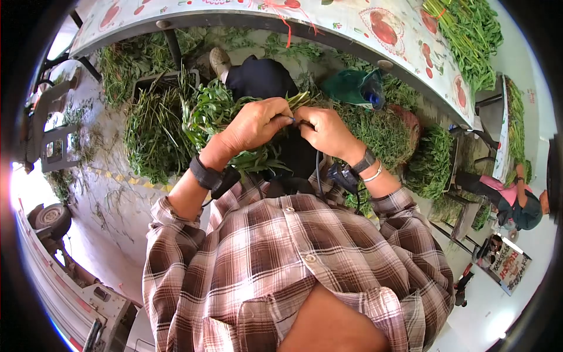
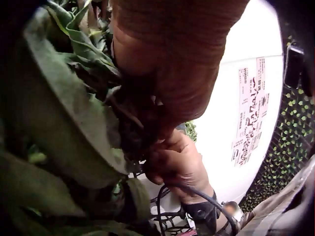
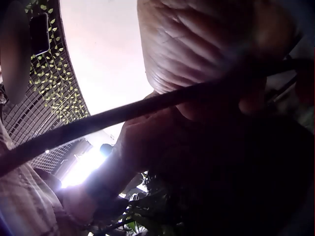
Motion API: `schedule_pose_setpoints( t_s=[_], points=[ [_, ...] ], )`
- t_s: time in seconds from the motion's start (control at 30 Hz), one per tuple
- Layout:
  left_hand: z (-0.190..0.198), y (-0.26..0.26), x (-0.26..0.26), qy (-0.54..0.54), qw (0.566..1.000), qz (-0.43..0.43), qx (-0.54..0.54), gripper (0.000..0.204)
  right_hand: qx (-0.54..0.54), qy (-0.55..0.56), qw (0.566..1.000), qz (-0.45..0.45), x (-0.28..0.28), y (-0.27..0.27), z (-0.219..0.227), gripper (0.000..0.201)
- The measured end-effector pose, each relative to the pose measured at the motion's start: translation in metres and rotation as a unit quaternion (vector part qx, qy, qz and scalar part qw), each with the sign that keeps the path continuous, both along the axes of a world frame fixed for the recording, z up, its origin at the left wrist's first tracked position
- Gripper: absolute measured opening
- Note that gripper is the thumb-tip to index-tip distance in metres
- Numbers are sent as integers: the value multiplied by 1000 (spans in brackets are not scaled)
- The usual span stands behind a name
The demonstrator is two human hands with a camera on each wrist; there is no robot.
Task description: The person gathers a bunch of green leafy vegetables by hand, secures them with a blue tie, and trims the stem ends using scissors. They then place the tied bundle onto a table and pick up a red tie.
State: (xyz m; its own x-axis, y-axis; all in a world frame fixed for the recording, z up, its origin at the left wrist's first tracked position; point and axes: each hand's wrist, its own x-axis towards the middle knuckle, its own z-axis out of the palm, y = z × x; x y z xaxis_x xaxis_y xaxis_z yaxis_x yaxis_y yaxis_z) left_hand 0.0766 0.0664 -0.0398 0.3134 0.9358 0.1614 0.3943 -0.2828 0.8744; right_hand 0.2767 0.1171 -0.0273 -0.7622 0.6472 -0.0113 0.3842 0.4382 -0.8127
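Observation:
In the head view my left hand (image 1: 258,123) and right hand (image 1: 329,132) meet in front of my chest, fingers curled and fingertips nearly together. Between them shows a small bit of a thin blue strip (image 1: 293,120), which both hands pinch. A bunch of leafy green stems (image 1: 214,108) lies under and beside my left hand, its cut ends (image 1: 302,100) poking out beyond the fingertips. Large leaves (image 2: 74,113) fill the left of the left wrist view. In the dark right wrist view, a black cord crosses before the hand (image 3: 182,49); the fingertips are hidden.
A table with a fruit-print cover (image 1: 346,26) runs across the front, red string (image 1: 288,32) hanging from it. Heaped greens (image 1: 155,129) lie left, near a dark crate (image 1: 167,79). A green plastic bag (image 1: 352,88) and more greens (image 1: 381,135) lie right. Another person (image 1: 516,202) works far right.

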Motion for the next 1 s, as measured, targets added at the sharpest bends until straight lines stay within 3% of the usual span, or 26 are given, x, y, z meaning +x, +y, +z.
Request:
schedule_pose_setpoints(
  t_s=[0.13, 0.23, 0.47, 0.53, 0.67, 0.77, 0.83, 0.93, 1.0],
  points=[
    [4, -3, 4, -6, 1000, 3, 12, 8, 0, -12, 1000, -18, 7, -6, 4, 10],
    [9, -4, 3, -12, 1000, 11, -21, 10, 62, 5, 998, -19, 15, -7, 4, 9],
    [2, -5, 4, -8, 1000, 5, 24, 15, 76, -11, 997, -12, 18, -10, 30, 7],
    [3, -8, 9, -74, 992, 63, -81, 20, 78, -12, 997, -11, 16, -11, 33, 7],
    [5, -8, 8, -50, 992, 67, -100, 24, 82, 3, 996, -15, 12, -13, 38, 7],
    [-3, -9, 10, -57, 993, 71, -69, 19, 92, 16, 995, -19, 6, -10, 41, 7],
    [-4, -10, 12, -30, 997, 68, 28, 15, 104, 28, 994, -19, -1, -8, 40, 7],
    [-4, -12, 12, 21, 994, 71, 78, 12, 103, 55, 993, -13, -9, -6, 38, 7],
    [-6, -14, 11, 23, 995, 82, 50, 12, -37, 107, 993, 17, -13, -3, 36, 8]
  ],
)
